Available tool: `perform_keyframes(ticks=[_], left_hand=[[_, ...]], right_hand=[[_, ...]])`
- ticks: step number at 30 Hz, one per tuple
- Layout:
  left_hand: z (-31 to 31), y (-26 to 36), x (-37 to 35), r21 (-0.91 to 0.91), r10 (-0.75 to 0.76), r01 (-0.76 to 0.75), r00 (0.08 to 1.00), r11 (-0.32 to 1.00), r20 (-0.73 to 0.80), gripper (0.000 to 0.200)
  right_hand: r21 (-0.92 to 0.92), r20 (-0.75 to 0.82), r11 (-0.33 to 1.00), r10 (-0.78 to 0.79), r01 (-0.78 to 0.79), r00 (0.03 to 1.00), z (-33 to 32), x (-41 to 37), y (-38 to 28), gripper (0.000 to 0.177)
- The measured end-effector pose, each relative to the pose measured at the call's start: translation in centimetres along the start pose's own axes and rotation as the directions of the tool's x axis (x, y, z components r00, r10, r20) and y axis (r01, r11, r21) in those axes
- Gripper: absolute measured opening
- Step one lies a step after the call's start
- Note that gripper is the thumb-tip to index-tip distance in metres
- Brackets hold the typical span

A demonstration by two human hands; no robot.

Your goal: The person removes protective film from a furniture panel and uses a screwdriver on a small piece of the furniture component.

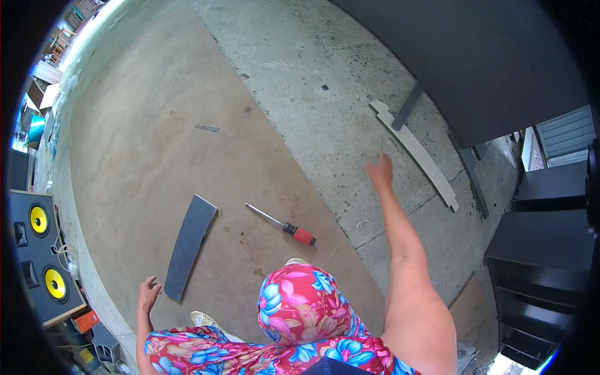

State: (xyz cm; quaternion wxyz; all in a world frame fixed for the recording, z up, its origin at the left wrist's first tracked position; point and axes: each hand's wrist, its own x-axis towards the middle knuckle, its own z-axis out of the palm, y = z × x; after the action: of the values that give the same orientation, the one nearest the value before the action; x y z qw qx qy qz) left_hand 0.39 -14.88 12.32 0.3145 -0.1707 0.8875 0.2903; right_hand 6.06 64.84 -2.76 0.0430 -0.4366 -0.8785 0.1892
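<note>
My right hand [380, 170] reaches forward over the concrete floor, slightly smeared, with its thumb apart from the fingers and nothing visible in it. It is closest to a long pale board [420, 157] with notched ends. Down at the left, my left hand [149, 294] hangs with its fingers loosely apart, holding nothing. Beside it a dark grey, slightly curved panel [190, 248] lies on the brown sheet. A screwdriver [282, 225] with a red and black handle rests between the panel and my right arm, its tip pointing away from me.
The brown sheet [156, 162] covers part of the concrete floor [300, 69]. A large black panel [475, 56] stands at upper right, near dark strips [407, 106]. Black cabinet parts [544, 244] are on the right. Speakers with yellow cones [39, 220] stand left.
</note>
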Motion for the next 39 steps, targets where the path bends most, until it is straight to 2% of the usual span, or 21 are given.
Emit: perform_keyframes(ticks=[4,6,10,16,22,27,31,34,39], left_hand=[[-0.4,0.1,-1.0,0.035,-0.039,0.039,0.999,0.999,-0.008,0.051],[-1.0,-0.6,-1.4,0.043,-0.056,0.058,0.997,0.997,-0.043,0.051],[-1.4,-1.1,-3.2,0.085,-0.139,0.144,0.988,0.986,-0.062,0.051],[-1.0,-2.0,-4.4,0.043,-0.125,0.128,0.99,0.991,-0.062,0.05],[-0.7,-0.9,-4.2,0.029,-0.127,0.128,0.991,0.991,-0.047,0.05],[-0.9,-1.4,-3.1,0.044,-0.09,0.093,0.995,0.995,-0.052,0.051],[-1.3,-1.7,-3.1,0.065,-0.143,0.145,0.989,0.987,-0.039,0.051],[-1.4,-2.7,-2.7,0.081,-0.156,0.16,0.987,0.984,-0.048,0.051],[-1.8,-3.3,-2.9,0.104,-0.216,0.221,0.975,0.97,-0.054,0.05]], right_hand=[[-0.138,0.068,0.971,0.205,-0.195,0.976,-4.1,3.9,2.5,0.081],[-0.193,0.121,0.959,0.235,-0.21,0.964,-3.8,6.4,5.4,0.085],[-0.337,0.188,0.92,0.274,-0.2,0.943,-3.6,8.1,6.7,0.09],[-0.447,0.238,0.878,0.301,-0.172,0.923,-5.2,8.2,5.0,0.095],[-0.425,0.227,0.893,0.262,-0.146,0.938,-5.5,7.5,4.7,0.106],[-0.418,0.298,0.903,0.239,-0.098,0.924,-6.3,9.1,6.1,0.102],[-0.384,0.339,0.915,0.265,-0.124,0.903,-7.5,10.8,6.5,0.097],[-0.348,0.204,0.929,0.206,-0.125,0.957,-7.1,11.2,6.7,0.093],[-0.373,0.224,0.916,0.241,-0.146,0.944,-5.7,13.1,9.4,0.092]])
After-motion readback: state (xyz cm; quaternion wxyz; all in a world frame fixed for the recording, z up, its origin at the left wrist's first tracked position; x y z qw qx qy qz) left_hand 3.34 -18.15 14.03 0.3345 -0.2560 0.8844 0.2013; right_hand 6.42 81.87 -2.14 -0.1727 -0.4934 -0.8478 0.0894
